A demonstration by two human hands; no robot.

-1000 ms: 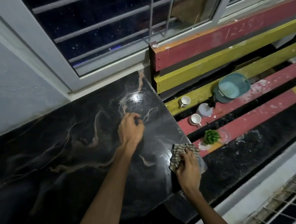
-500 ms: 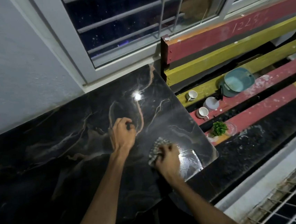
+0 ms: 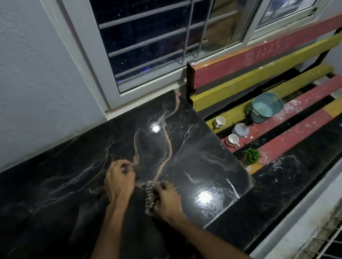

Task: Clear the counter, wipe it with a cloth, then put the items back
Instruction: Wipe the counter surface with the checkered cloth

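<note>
The right hand (image 3: 166, 198) lies flat and pressed down on a checked cloth (image 3: 150, 196), fingers curled over the bunched fabric so that only its left edge shows. The left hand (image 3: 118, 179) rests just beside it on the counter (image 3: 199, 147), loosely curled with the fingertips tucked; it appears to hold nothing, though I cannot see inside the curl.

The wiping step looks to be in hand. To do it well, I would keep the palm weight even, work in overlapping passes from the wall side out towards the free edge, and refold the cloth when one face gets damp or dirty. The left hand serves best as a brace, kept out of the cloth's path.

The cloth is small, with a dark and pale check, crumpled into a wad near the middle front of the slab. The counter is black polished stone with pale and pinkish veins, bare of objects, and it shines wetly near the right front corner.

Off to the right, on a red and yellow slatted bench (image 3: 291, 130), stand the cleared items: two white cups (image 3: 219, 122), a teal bowl (image 3: 267, 106), a pale lidded jar (image 3: 241, 129) and a small green plant (image 3: 252, 156). They are yet to go back.
</note>
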